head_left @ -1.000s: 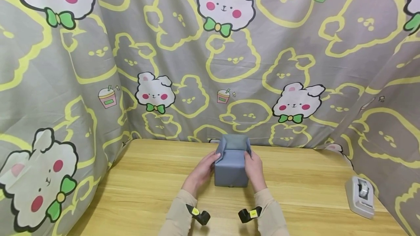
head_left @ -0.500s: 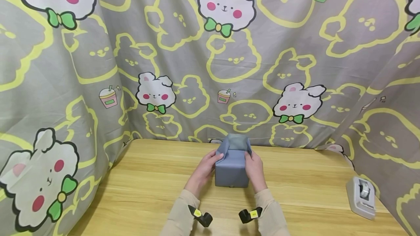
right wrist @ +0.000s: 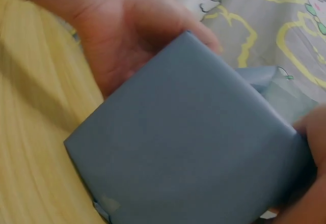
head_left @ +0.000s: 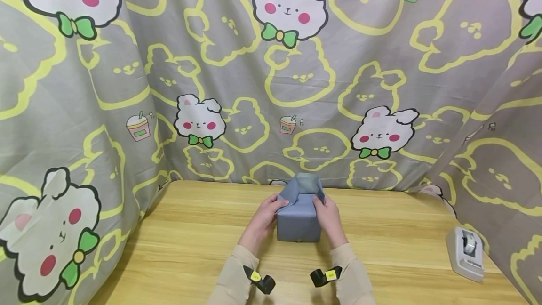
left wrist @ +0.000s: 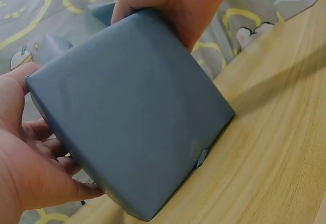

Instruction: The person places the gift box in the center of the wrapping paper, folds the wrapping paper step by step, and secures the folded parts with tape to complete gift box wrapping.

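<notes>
A box wrapped in blue-grey paper (head_left: 298,226) sits on the table between both hands. Its wrapping stands up at the far end: a back flap (head_left: 307,183), a right flap (head_left: 320,191) and a left flap (head_left: 290,196) leaning inward. My left hand (head_left: 263,214) holds the box's left side, thumb on top against the left flap. On the other side my right hand (head_left: 331,215) grips the right edge, its thumb by the right flap. Both wrist views show the smooth near face, with a small folded tab (left wrist: 202,158) at its lower edge. Some fingertips behind the box are hidden.
A grey tape dispenser (head_left: 466,253) stands at the table's right side. Patterned grey curtain (head_left: 302,93) hangs behind the wooden table (head_left: 199,229) and along both sides. Each sleeve carries a small black camera mount (head_left: 264,284).
My left thumb has moved a little inward over the top, and the left flap now leans further across it. The right hand has hardly moved, and the box stays in place.
</notes>
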`<state>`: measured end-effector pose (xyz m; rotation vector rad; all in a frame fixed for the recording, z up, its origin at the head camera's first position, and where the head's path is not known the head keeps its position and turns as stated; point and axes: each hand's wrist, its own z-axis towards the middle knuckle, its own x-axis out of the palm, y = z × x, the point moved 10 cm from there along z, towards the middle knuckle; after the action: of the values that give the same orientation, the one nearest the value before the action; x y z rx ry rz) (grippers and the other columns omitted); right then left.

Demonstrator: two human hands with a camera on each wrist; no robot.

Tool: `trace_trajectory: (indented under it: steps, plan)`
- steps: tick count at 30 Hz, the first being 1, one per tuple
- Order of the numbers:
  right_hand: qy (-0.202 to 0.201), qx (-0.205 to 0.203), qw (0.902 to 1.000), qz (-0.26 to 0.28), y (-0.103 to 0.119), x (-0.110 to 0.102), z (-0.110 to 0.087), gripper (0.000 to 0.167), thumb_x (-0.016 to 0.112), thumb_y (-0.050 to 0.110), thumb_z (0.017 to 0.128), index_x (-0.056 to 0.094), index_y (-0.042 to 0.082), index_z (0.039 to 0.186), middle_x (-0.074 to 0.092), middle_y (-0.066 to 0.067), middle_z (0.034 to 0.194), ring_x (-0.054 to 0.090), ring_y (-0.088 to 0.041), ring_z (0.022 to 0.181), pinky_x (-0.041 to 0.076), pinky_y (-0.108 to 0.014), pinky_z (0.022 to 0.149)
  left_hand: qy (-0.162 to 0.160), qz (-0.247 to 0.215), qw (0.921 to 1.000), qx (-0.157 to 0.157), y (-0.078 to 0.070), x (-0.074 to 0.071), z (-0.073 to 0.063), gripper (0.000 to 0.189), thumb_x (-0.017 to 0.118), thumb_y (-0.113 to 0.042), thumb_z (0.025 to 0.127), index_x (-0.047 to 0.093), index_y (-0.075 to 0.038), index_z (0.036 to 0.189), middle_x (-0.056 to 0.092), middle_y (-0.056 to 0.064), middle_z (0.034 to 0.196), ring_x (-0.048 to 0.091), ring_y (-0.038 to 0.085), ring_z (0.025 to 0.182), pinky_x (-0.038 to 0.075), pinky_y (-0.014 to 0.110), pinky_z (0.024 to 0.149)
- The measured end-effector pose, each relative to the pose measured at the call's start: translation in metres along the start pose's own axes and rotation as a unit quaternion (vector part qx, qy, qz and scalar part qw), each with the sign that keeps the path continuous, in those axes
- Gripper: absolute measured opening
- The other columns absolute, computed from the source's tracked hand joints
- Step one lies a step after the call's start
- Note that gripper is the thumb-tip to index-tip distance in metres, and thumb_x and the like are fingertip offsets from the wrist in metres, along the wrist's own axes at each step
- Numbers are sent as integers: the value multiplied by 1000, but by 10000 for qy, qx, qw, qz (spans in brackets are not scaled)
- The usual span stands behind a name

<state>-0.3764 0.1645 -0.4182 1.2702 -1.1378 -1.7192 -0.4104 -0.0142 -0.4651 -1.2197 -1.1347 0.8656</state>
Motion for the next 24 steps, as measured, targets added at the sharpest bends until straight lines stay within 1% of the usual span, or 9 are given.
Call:
trace_trajectory:
  steps: [2, 3, 7, 10, 12, 15, 21, 23, 24]
  plan:
    - [130, 28, 9997, 215, 0, 0, 0, 30, 50, 20, 99, 60, -6, 112, 61, -27, 123, 54, -40, 121, 42, -51, 103, -26, -30, 10000, -19, 1, -1, 1, 46, 60, -18, 90, 55, 0, 132, 64, -4, 109, 57, 8, 95, 43, 25, 89]
    - [192, 1, 9994, 304, 0, 0, 0, 32, 51, 19, 99, 59, -6, 117, 58, -27, 129, 51, -39, 125, 40, -52, 107, -29, -31, 10000, -9, 1, -1, 1, 46, 60, -17, 90, 55, 1, 132, 64, -5, 108, 57, 8, 95, 44, 25, 88]
    - [387, -21, 9978, 545, -1, 0, 2, 34, 53, 19, 99, 56, -5, 122, 55, -26, 132, 49, -35, 126, 39, -50, 109, -81, -34, 10000, 17, 1, -2, 3, 44, 60, -17, 90, 55, 2, 129, 63, -6, 105, 56, 8, 95, 44, 25, 87]
    - [434, -114, 9983, 379, -2, 1, 3, 38, 50, 17, 100, 54, -5, 130, 53, -28, 137, 48, -38, 130, 38, -52, 110, -149, -21, 9999, 52, 0, -3, 1, 41, 61, -16, 89, 57, 2, 126, 63, -5, 105, 56, 8, 95, 44, 24, 86]
    - [448, -144, 9985, 264, -2, 3, 2, 42, 47, 16, 100, 49, -5, 137, 49, -28, 141, 43, -41, 134, 35, -53, 112, -205, -18, 9998, 82, -1, -3, 1, 40, 61, -15, 88, 58, 1, 125, 64, -3, 106, 55, 9, 97, 43, 24, 87]
    - [420, -184, 9989, 118, -2, 5, 0, 46, 43, 16, 101, 44, -5, 142, 44, -28, 145, 38, -43, 138, 31, -54, 114, -279, -32, 9995, 116, -4, -1, -2, 41, 63, -17, 88, 59, 1, 124, 64, -1, 110, 55, 11, 101, 42, 25, 91]
    - [353, -155, 9991, 157, -2, 6, -1, 47, 41, 17, 102, 42, -2, 144, 42, -26, 147, 35, -42, 140, 29, -54, 116, -425, -142, 9990, 13, -4, -1, -2, 46, 66, -26, 90, 58, 2, 126, 62, 6, 120, 55, 14, 109, 41, 29, 98]
    - [352, -160, 9992, 131, -3, 6, 0, 47, 41, 17, 102, 43, -2, 144, 42, -26, 147, 35, -42, 140, 29, -54, 116, -465, -140, 9988, -18, -4, -1, -1, 46, 67, -25, 90, 58, 3, 126, 63, 7, 120, 56, 14, 107, 43, 28, 95]
    - [351, -155, 9992, 114, -4, 6, 0, 47, 41, 18, 102, 43, -2, 144, 42, -26, 147, 35, -42, 140, 29, -54, 116, -483, -160, 9987, -50, -4, -1, 0, 45, 67, -23, 89, 58, 3, 125, 64, 6, 117, 57, 13, 103, 45, 26, 92]
